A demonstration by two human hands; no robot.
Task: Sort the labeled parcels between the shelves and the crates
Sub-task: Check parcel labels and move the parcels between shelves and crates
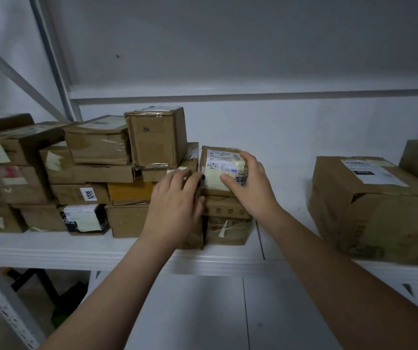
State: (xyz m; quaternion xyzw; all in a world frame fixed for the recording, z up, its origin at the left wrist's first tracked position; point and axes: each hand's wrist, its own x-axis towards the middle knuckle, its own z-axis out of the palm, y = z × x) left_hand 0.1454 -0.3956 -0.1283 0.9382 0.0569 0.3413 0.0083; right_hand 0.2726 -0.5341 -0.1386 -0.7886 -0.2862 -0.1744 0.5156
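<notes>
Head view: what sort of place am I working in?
Likely a parcel storeroom or sorting depot: a white metal shelf stacked with taped cardboard boxes, many with shipping labels, like the small box the right hand grips.

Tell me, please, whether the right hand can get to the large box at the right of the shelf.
Probably yes, once it lets go: the right hand grips the labelled parcel, and only bare shelf lies between it and the large box.

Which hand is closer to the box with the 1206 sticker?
Left. The left hand is a short way right of the 1206 box; the right hand is farther right, holding the labeled parcel.
</notes>
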